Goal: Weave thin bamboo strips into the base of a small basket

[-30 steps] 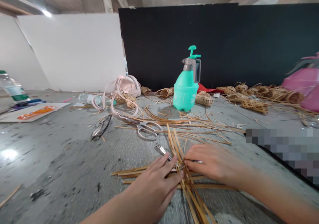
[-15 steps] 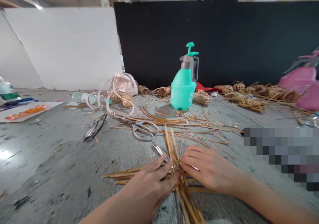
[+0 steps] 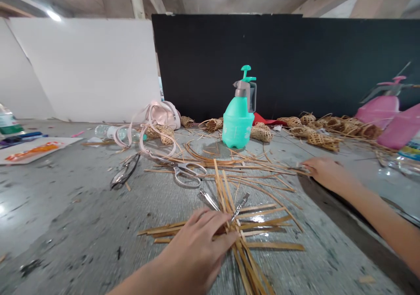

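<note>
head view: working room is being bounded at the far side by a white panel [image 3: 85, 67] and a black panel [image 3: 197, 63], nearer in by scissors [image 3: 179, 166] and loose strips [image 3: 236, 161]; grey tabletop [image 3: 82, 233] is being exposed left of the left hand [image 3: 203, 238]. lengthwise strips [image 3: 251, 266] are being pointed away from the body, long axis leaning left at the far end; crosswise strips [image 3: 275, 245] are being crossed by them, long axis left to right. two metal clips [image 3: 240, 206] are being angled outward near the crossing, one far-left, one far-right. the crossing is being pressed at the left hand's fingertips; fingers are being loosely bent, thumb parted from forefinger, nothing visibly pinched. the right hand [image 3: 324, 172] is being held well apart, near the loose strips' right ends; its grip is being blurred, cannot tell what is being pinched.
</note>
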`<state>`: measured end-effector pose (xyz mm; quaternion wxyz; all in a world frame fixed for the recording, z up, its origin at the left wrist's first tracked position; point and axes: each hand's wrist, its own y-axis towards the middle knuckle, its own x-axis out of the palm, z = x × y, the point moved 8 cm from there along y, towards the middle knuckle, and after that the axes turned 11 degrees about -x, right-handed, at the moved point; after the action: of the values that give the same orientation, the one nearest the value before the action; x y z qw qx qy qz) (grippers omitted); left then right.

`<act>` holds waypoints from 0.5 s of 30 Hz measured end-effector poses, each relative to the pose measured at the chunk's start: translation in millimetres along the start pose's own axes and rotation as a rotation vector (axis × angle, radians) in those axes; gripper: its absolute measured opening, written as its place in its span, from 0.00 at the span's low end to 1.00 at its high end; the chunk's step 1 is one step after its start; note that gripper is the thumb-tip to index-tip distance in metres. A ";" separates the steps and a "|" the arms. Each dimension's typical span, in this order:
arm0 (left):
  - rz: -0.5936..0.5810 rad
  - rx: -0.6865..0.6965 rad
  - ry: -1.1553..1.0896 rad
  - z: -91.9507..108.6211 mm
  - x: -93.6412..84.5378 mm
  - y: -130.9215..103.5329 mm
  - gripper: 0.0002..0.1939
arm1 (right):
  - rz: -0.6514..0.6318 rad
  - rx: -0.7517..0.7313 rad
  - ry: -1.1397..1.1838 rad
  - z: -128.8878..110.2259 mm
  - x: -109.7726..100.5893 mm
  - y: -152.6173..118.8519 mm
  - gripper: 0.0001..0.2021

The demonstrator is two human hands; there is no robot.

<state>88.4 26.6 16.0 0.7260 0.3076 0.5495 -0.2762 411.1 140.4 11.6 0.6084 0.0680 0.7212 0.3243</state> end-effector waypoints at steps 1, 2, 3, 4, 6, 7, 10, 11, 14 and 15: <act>0.003 0.028 -0.002 2.7 0.7 0.3 0.16 | -0.003 0.016 -0.017 7.1 4.1 -5.4 0.08; 0.006 0.062 0.002 5.7 1.7 0.1 0.14 | -0.010 0.032 -0.033 11.6 8.2 -9.2 0.08; 0.012 0.099 0.007 8.6 2.9 -0.5 0.12 | -0.019 0.047 -0.045 14.3 12.0 -11.2 0.07; 0.017 0.135 0.014 11.2 4.2 -1.4 0.11 | -0.030 0.060 -0.056 15.6 15.2 -11.7 0.07; 0.024 0.199 0.031 15.1 6.6 -3.6 0.11 | -0.056 0.085 -0.069 15.9 19.2 -9.7 0.06; 0.020 0.220 0.036 16.2 7.7 -4.6 0.11 | -0.069 0.099 -0.072 15.3 19.8 -8.0 0.06; 0.018 0.245 0.045 17.8 7.7 -6.3 0.13 | -0.100 0.152 -0.064 10.8 15.5 -3.7 0.07; 0.025 0.245 0.047 18.4 6.6 -6.6 0.13 | -0.101 0.174 -0.058 8.3 11.8 -2.3 0.07; 0.044 0.233 0.063 20.6 3.0 -7.6 0.12 | -0.070 0.250 -0.021 -4.0 -4.3 3.9 0.07; 0.043 0.230 0.067 21.4 2.3 -8.0 0.12 | -0.058 0.273 0.003 -10.6 -9.8 7.3 0.07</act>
<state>96.6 5.2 17.1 0.6729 0.4097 0.5314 -0.3114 401.7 137.2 24.4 0.6013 0.1289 0.7613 0.2056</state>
